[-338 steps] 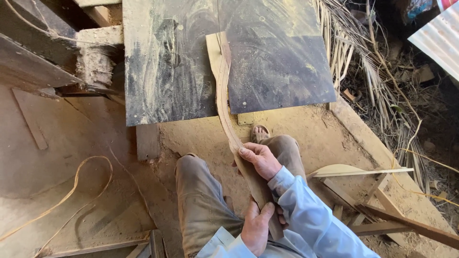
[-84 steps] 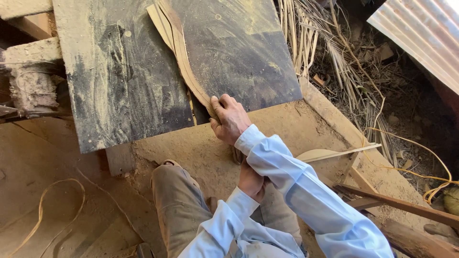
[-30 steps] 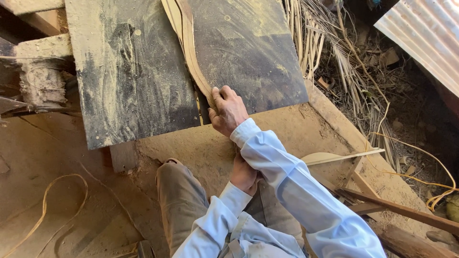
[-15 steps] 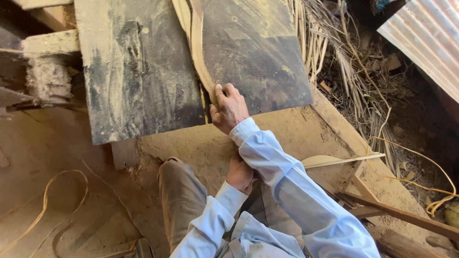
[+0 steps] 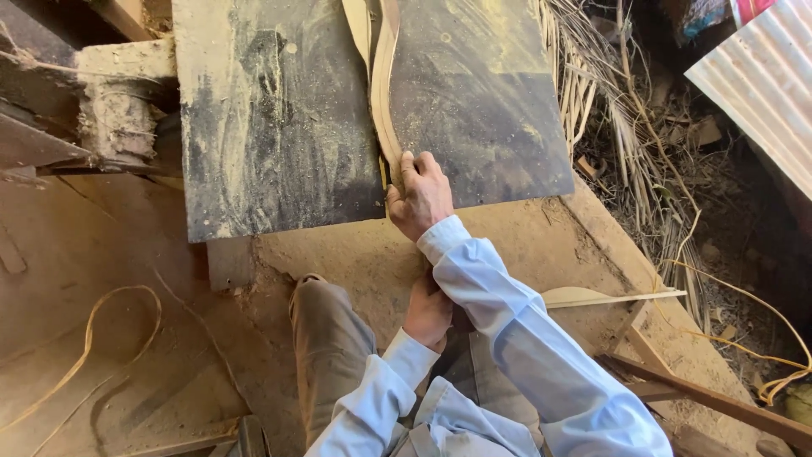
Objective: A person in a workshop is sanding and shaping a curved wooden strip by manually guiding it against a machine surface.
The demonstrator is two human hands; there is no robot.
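Note:
A long curved strip of wood (image 5: 382, 93) lies on the dark, sawdust-covered saw table (image 5: 279, 135), running from the table's near edge up past the top of the view. My right hand (image 5: 420, 196) presses down and grips the strip at the table's near edge. My left hand (image 5: 429, 311) sits lower, over my lap, closed around the near end of the same piece, which is mostly hidden under my right forearm. A thinner offcut (image 5: 359, 30) lies just left of the strip at the top.
A dusty machine housing (image 5: 114, 110) stands left of the table. Dry stalks and sticks (image 5: 609, 93) pile up at right beside a corrugated metal sheet (image 5: 757, 80). Wood offcuts (image 5: 609, 296) and planks (image 5: 702, 398) lie at lower right; a curled thin strip (image 5: 89, 338) lies at left.
The strip has slid farther up the table and my right hand has followed it to the table's edge. The view has shifted slightly right.

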